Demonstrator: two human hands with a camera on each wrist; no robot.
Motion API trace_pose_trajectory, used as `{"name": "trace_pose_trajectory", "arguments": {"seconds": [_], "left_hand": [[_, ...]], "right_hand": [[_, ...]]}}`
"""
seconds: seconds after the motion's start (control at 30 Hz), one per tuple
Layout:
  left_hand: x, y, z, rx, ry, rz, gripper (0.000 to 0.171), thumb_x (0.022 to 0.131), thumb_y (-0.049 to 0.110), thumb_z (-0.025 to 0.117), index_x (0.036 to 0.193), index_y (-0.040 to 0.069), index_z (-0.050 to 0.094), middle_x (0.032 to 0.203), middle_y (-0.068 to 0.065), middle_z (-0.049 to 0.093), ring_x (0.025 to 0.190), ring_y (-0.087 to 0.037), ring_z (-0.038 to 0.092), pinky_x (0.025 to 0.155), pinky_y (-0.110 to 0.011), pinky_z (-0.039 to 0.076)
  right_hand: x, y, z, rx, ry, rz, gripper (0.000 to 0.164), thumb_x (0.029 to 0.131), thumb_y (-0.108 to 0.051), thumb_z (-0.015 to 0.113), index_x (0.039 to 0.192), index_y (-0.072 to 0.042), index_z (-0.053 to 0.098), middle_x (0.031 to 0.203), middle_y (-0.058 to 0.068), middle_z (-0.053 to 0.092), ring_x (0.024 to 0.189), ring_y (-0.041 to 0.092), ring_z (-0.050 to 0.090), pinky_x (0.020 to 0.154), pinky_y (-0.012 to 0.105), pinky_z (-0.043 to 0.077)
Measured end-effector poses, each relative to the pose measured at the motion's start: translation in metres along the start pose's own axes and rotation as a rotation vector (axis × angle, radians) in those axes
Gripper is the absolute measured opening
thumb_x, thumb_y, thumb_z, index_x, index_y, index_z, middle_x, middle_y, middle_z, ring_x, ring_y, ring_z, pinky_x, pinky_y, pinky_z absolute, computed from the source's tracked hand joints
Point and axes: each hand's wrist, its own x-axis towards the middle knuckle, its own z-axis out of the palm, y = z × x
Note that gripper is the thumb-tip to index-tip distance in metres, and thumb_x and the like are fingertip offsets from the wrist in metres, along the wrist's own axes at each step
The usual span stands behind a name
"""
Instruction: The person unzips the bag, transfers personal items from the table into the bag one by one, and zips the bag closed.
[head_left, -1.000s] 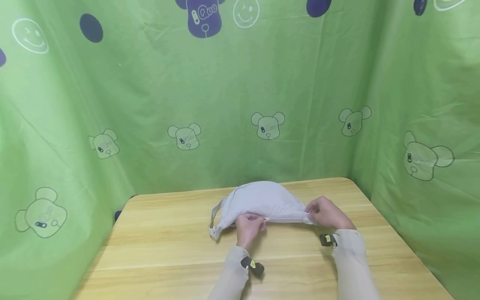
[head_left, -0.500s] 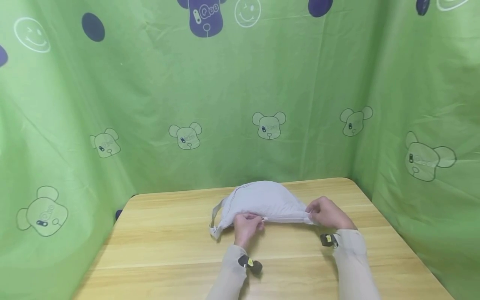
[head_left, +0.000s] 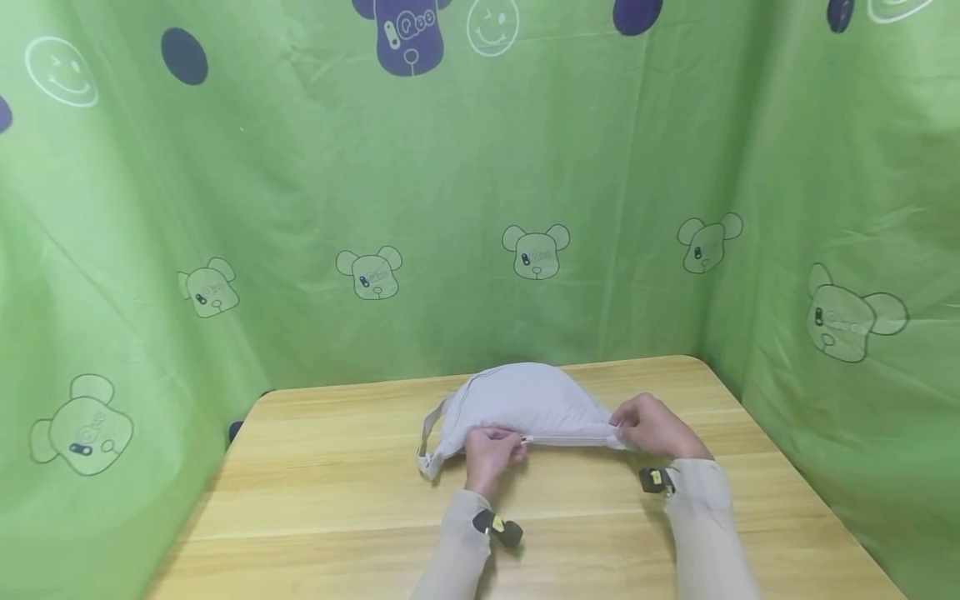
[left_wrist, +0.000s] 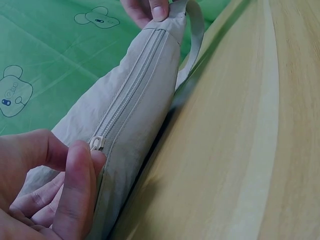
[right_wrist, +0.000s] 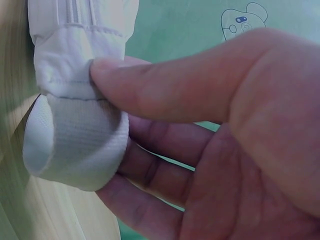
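A pale grey crescent-shaped waist bag (head_left: pixel 525 396) rests on the table, its straight zipped edge facing me. My left hand (head_left: pixel 491 457) is at that edge, left of the bag's middle. Thumb and index finger pinch the zipper pull (left_wrist: pixel 97 143). From the slider, the zipper teeth (left_wrist: pixel 134 87) run to the bag's right end and look meshed; the stretch on the other side is hidden by my fingers. At the right corner, my right hand (head_left: pixel 654 425) pinches the fabric end. There a webbing strap (right_wrist: pixel 82 140) loops down against its fingers.
A wood-grain table (head_left: pixel 337 500) extends around the bag on all sides. Green curtains (head_left: pixel 450 167) with printed bears close off the back and both sides. Another strap loop (head_left: pixel 429 425) hangs at the bag's left end. Both wrists wear small black cameras (head_left: pixel 498 529).
My left hand has slid slightly left along the zipper with the pull, exposing a little more of the zipper line. The right hand and the bag stay in place.
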Motion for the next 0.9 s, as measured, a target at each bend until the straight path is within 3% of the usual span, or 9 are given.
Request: {"name": "trace_pose_trajectory", "arguments": {"seconds": [0.9], "left_hand": [[0.0016, -0.0002, -0.0045, -0.014, -0.001, -0.020, 0.014, 0.075, -0.008, 0.071, 0.088, -0.007, 0.075, 0.071, -0.015, 0.076, 0.057, -0.011, 0.069, 0.059, -0.025, 0.064]], "right_hand": [[-0.0010, -0.0046, -0.0002, -0.008, -0.002, 0.009, 0.019, 0.086, 0.006, 0.065, 0.103, 0.006, 0.075, 0.100, 0.021, 0.076, 0.085, 0.023, 0.068, 0.078, 0.042, 0.062]]}}
